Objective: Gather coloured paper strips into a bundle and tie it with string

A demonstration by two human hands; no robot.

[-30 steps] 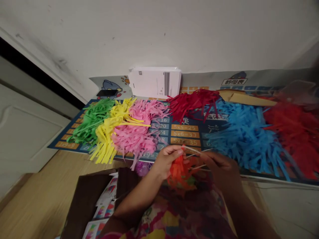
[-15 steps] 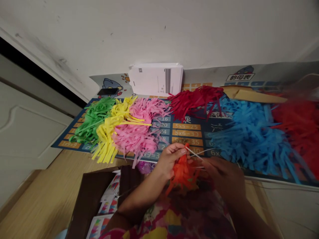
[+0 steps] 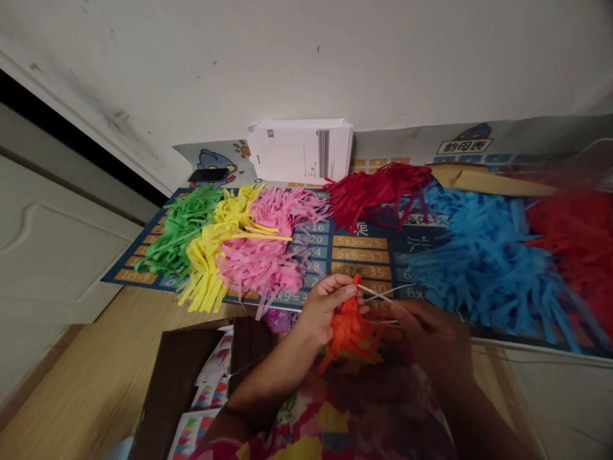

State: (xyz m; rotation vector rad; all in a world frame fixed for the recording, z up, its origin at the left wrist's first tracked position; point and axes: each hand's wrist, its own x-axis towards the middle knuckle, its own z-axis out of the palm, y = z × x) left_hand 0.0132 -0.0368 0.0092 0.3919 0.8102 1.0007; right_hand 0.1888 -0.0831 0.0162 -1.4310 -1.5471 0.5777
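Observation:
My left hand (image 3: 332, 300) pinches the top loop of an orange paper tassel (image 3: 352, 329), whose fringe hangs down over my lap. A white string (image 3: 376, 292) runs from that loop to my right hand (image 3: 431, 332), its fingers closed on the string. My right hand is dark and partly blurred, a little right of the tassel. A loose strand of the string curves off over the table's front edge. Close by on the right lies a pile of blue tassels (image 3: 488, 268); pink tassels (image 3: 263, 271) lie to the left.
Green tassels (image 3: 186, 230), yellow tassels (image 3: 205, 255), dark red tassels (image 3: 378, 191) and red tassels (image 3: 575, 243) lie on the printed mat (image 3: 359, 255). White packs (image 3: 301, 150) lean on the wall. A phone (image 3: 209, 175) and brown card (image 3: 498, 181) lie behind. Below stands an open box (image 3: 167, 370).
Both hands keep nearly the same place and hold. My right hand has shifted slightly right with the string. The whole view has moved a little.

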